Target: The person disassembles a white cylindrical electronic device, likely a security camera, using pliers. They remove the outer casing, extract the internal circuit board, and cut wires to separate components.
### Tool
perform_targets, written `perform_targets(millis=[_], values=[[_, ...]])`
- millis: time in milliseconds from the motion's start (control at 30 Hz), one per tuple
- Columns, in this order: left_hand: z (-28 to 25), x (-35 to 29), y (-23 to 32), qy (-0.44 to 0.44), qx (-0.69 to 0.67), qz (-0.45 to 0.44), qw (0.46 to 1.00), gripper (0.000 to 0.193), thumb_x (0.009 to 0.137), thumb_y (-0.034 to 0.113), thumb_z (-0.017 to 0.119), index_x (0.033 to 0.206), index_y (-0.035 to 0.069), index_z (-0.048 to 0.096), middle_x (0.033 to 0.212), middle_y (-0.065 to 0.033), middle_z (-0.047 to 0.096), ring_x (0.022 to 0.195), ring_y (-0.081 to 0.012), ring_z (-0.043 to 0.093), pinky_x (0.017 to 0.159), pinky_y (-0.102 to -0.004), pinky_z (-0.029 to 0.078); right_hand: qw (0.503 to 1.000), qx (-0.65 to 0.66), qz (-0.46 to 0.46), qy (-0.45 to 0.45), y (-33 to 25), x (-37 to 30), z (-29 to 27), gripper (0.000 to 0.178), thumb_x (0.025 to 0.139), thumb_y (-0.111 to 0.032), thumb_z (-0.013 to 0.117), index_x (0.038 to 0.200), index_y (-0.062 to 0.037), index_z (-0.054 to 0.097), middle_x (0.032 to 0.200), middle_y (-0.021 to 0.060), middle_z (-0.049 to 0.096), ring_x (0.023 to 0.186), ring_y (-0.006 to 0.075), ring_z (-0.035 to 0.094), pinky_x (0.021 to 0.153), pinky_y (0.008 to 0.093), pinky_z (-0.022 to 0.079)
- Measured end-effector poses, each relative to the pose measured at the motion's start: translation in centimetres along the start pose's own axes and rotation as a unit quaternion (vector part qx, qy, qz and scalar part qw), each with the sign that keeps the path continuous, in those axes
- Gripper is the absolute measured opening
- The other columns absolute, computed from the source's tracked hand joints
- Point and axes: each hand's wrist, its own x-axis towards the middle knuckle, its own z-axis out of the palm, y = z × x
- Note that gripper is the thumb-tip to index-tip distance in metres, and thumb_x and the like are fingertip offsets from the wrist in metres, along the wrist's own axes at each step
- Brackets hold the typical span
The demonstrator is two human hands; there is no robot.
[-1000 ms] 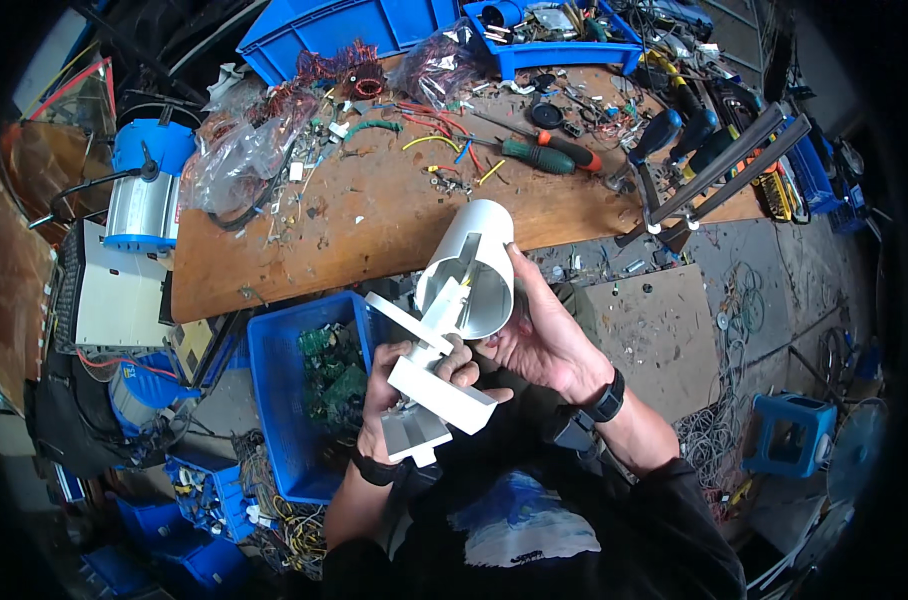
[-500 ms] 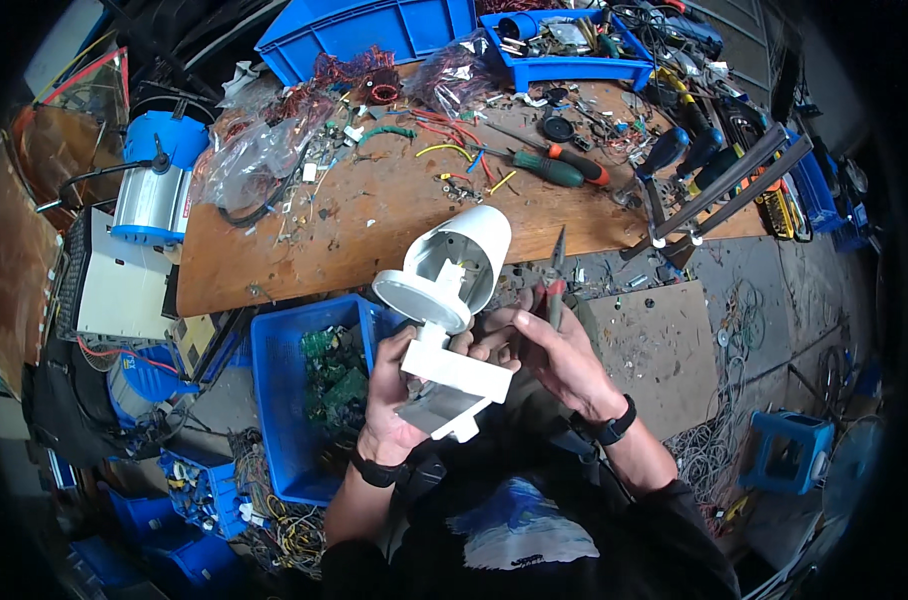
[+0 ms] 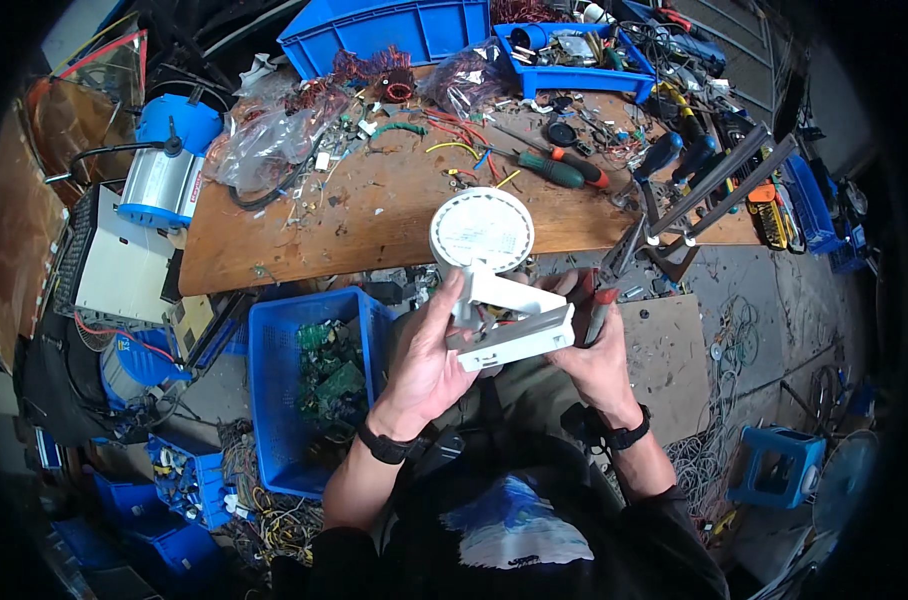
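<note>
A white track light (image 3: 514, 345) is held in front of my chest, over the gap at the bench's near edge. Its round end cap (image 3: 481, 230) faces up, with a ring of slots around a printed face, and a bracket joins it to a long box-shaped base. My left hand (image 3: 424, 345) is closed on the light's left side, thumb by the bracket. My right hand (image 3: 599, 365) grips red-handled needle-nose pliers (image 3: 604, 297), jaws pointing up and away, while its fingers reach the right end of the base. Some right fingers are hidden behind the base.
The wooden bench (image 3: 374, 225) bears wire scraps, plastic bags and screwdrivers (image 3: 551, 170). A metal stand (image 3: 719, 190) rises at its right. Near my left forearm a blue crate (image 3: 264, 400) holds green circuit boards. Blue bins (image 3: 384, 35) stand at the back.
The track light has been turned: its open cylinder showed before, and now the round cap faces up. My right hand has moved right and down with the pliers, its fingers now at the base.
</note>
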Motion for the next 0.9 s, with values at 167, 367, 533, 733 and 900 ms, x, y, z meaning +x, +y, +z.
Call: perform_targets(millis=[167, 367, 533, 733, 900], values=[[1.1, -0.6, -1.1, 0.018, 0.063, 0.014, 0.998, 0.050, 0.106, 0.033, 0.056, 0.141, -0.002, 0.050, 0.134, -0.0184, 0.063, 0.117, -0.0243, 0.066, 0.102, -0.0414, 0.055, 1.000, 0.004, 0.003, -0.014, -1.1, -1.2, -0.5, 0.048, 0.078, 0.000, 0.079, 0.120, -0.0019, 0.055, 0.116, 0.0064, 0.063, 0.108, 0.0149, 0.061, 0.098, 0.0327, 0.049], [0.2, -2.7, -2.8, 0.034, 0.132, 0.034, 0.990, 0.044, 0.105, 0.028, 0.059, 0.135, -0.003, 0.055, 0.126, -0.0153, 0.068, 0.109, -0.0188, 0.068, 0.095, -0.0362, 0.056, 0.999, -0.005, -0.040, 0.014, -2.3, -4.2, -1.5, 0.048, 0.077, 0.002, 0.081, 0.117, -0.0014, 0.055, 0.118, 0.0091, 0.063, 0.100, 0.0118, 0.061, 0.085, 0.0282, 0.053], [-1.1, -5.1, -4.6, 0.046, 0.226, 0.061, 0.971, 0.048, 0.105, 0.033, 0.058, 0.137, -0.003, 0.055, 0.129, -0.0184, 0.067, 0.112, -0.0207, 0.067, 0.096, -0.0361, 0.055, 0.997, -0.076, -0.034, 0.000, -3.2, -7.5, -3.4, 0.053, 0.076, -0.003, 0.086, 0.121, -0.0014, 0.057, 0.118, 0.0079, 0.064, 0.095, 0.0086, 0.059, 0.076, 0.0238, 0.051], [-2.9, -7.8, -6.4, 0.080, 0.242, 0.086, 0.963, 0.042, 0.104, 0.030, 0.061, 0.129, -0.004, 0.060, 0.121, -0.0164, 0.070, 0.101, -0.0187, 0.070, 0.093, -0.0372, 0.057, 0.972, -0.235, -0.019, 0.012, -2.5, -10.5, -2.4, 0.037, 0.081, -0.011, 0.085, 0.111, 0.0010, 0.067, 0.106, 0.0062, 0.070, 0.100, 0.0150, 0.062, 0.092, 0.0329, 0.050], [-4.4, -9.5, -7.6, 0.101, 0.223, 0.082, 0.966, 0.043, 0.104, 0.029, 0.060, 0.132, -0.005, 0.058, 0.123, -0.0182, 0.069, 0.110, -0.0232, 0.069, 0.098, -0.0405, 0.056, 0.961, -0.274, -0.003, -0.049, -1.8, -11.7, -1.6, 0.035, 0.082, -0.015, 0.085, 0.108, 0.0000, 0.067, 0.096, 0.0041, 0.067, 0.091, 0.0125, 0.061, 0.084, 0.0299, 0.050]])
